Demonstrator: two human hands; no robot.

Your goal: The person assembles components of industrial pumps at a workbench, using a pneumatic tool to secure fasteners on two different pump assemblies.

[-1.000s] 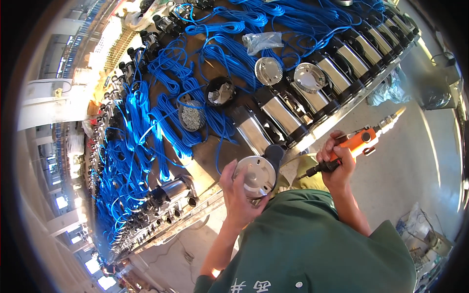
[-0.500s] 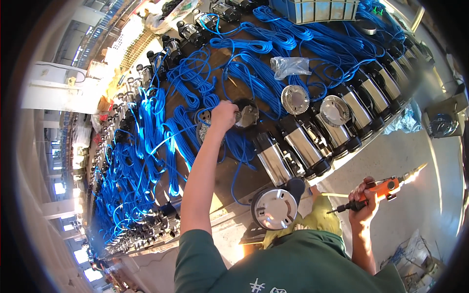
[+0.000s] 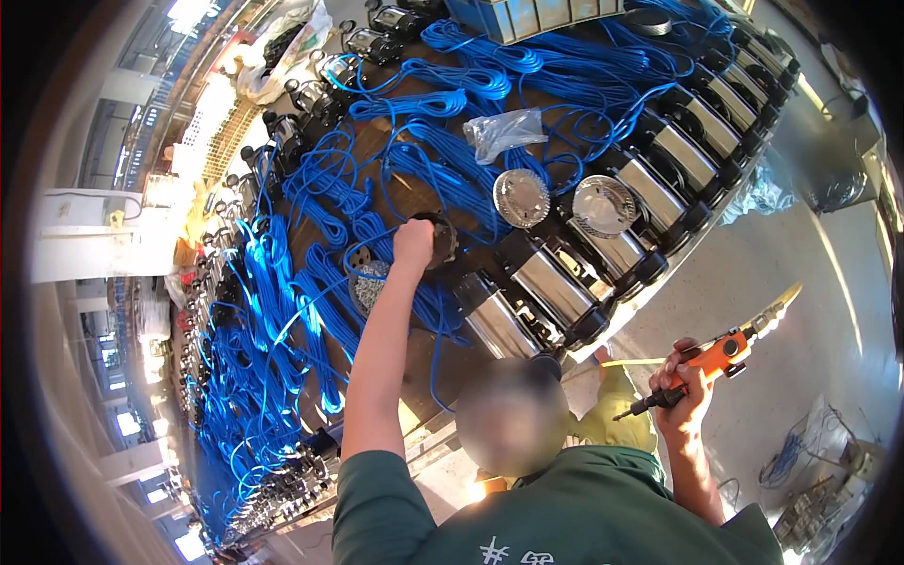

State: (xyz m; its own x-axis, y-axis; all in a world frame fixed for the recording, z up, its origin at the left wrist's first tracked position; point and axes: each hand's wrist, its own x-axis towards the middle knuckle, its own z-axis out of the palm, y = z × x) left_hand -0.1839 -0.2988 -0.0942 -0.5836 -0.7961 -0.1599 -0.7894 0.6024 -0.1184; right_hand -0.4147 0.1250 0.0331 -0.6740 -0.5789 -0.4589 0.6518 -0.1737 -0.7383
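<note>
Green shirt cloth (image 3: 584, 508) is nearest; just beyond it, 1 round dark-and-grey shape (image 3: 511, 414), too blurred to ID. R hand (image 3: 684, 384) is clenched round 1 orange-and-black power driver (image 3: 723, 354), long axis diag. from dark bit (image 3: 621, 416) at lower L to yellowish hose (image 3: 783, 299) at upper R; bit points L, roughly twd the round shape, apart from it. Key relation: 1 black round bowl (image 3: 443, 221) lies fwd & well L of the driver, right at the L hand (image 3: 411, 247), so L is by far the nearer hand. L arm is stretched fwd, fingers at bowl's L side; tips hidden, can't tell if they grasp anything. 1 heap of small silvery metal pieces (image 3: 364, 288) lies just L of the L forearm. Farther: approx. 8 steel-sided, black-ended motor housings (image 3: 504, 325) in a row on R (far ones hard to count), 2 round perforated metal discs (image 3: 605, 205), 1 atop a housing, 1 crumpled clear plastic bag (image 3: 504, 135), many coiled blue cables (image 3: 593, 61) (no sure count), then 1 blue plastic crate (image 3: 527, 19) at top edge.
</note>
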